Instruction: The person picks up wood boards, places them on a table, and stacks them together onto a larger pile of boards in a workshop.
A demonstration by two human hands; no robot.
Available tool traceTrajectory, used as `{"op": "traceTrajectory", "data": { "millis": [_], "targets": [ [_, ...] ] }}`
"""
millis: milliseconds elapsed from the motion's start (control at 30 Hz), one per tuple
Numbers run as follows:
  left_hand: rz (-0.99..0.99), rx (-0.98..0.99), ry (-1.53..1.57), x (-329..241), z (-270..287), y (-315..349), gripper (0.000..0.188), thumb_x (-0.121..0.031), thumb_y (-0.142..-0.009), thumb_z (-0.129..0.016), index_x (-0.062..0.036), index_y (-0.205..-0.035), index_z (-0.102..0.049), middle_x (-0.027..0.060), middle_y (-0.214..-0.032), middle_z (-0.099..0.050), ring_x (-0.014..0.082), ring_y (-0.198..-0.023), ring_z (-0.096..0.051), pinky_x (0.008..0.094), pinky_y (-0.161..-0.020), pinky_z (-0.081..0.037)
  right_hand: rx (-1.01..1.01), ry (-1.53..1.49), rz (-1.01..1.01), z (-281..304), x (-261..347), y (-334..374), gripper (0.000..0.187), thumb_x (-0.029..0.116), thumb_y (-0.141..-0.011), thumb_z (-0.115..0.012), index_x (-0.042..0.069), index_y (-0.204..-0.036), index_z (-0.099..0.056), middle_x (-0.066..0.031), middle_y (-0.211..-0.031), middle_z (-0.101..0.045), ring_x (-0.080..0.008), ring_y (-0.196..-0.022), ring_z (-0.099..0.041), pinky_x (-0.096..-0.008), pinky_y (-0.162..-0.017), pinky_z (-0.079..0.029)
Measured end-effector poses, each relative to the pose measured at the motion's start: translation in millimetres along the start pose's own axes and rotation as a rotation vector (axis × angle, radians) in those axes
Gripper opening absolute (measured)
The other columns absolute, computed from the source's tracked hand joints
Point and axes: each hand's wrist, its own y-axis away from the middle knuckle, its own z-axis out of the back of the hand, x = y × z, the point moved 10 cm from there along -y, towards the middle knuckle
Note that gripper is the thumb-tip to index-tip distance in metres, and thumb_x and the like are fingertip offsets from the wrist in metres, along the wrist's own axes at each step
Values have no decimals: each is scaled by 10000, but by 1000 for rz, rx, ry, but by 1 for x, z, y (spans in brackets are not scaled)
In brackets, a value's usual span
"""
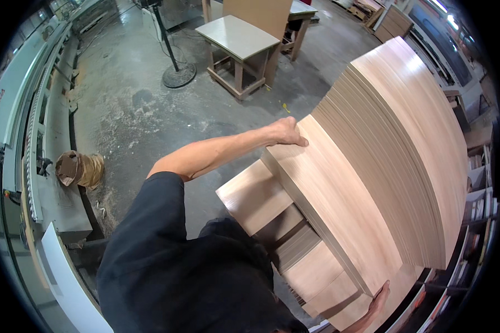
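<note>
– Pale wood-grain panel (pixel 336 205), lying low along the person's left of that tall stack (pixel 383 139): what's it doing there, and who's got it?

– Left hand (pixel 286 132) is closed over the far end, thumb on top. Right hand (pixel 378 299) is at the near end with fingertips showing at the edge, but most of it is hidden, so I can't tell if it's gripping or just steadying. Also can't tell if that thick edge is one board or several together

– ok so how far along would you say?

– Somewhere in the middle, I reckon. The tall stack is built up well above the panel, edges mostly flush, so that pile looks pretty much sorted. The panel is down beside it, not on top, so whatever handling it needs seems unfinished. No clue how many boards are left in total, one view won't tell you

– and the smaller boards (pixel 255 194)?

– Those sit in short piles on the tall stack's left too, past the panel, no hand on them, so I'd call them untouched for now. Further out, beyond the tall stack and off to its left, there's a white-topped table (pixel 239 36), then a black stand with a round base (pixel 179 76)
</note>
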Motion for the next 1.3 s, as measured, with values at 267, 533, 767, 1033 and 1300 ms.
{"op": "traceTrajectory", "data": {
  "millis": [267,533,767,1033,1300],
  "targets": [
    [3,-9,-28,-4,0,6,444,-312,-696,-788,44,-582,-548,120,-641,-568,214,-596,-526,391,-538,-419,-74,348,-51,32,-7,-15,437,479,-942,-511,45,-893,-502,-10,-821,-425,-106,-736,-417,-258,-695,-400],
    [1,-132,-74,2,2,-5,636,-415,-679,-762,107,-1016,-627,257,-994,-659,353,-945,-644,377,-805,-513,89,220,-80,19,-27,-25,515,479,-937,-514,-29,-1012,-544,-76,-916,-536,-161,-834,-520,-276,-717,-453],
    [-436,-632,13,10,11,190,689,-375,-812,-635,48,-1322,-447,263,-1290,-494,363,-1283,-412,464,-1058,-343,-293,456,632,-61,105,76,524,330,-973,-488,-74,-1306,-481,-239,-1291,-542,-298,-1203,-525,-384,-971,-443],
    [67,-371,367,215,-109,390,561,-199,-810,-677,71,-1268,-502,261,-1203,-591,335,-1113,-596,405,-955,-488,883,535,718,-443,4,305,292,102,-894,-564,-18,-1157,-603,-144,-1035,-654,-224,-905,-612,-335,-807,-482],
    [203,-1492,517,428,-31,803,313,-147,-832,-706,2,-1099,-639,89,-984,-681,167,-874,-645,290,-772,-539,1851,699,1323,-648,-80,639,344,137,-847,-618,-29,-1147,-596,-226,-981,-646,-339,-931,-637,-379,-829,-494]
  ]
}}
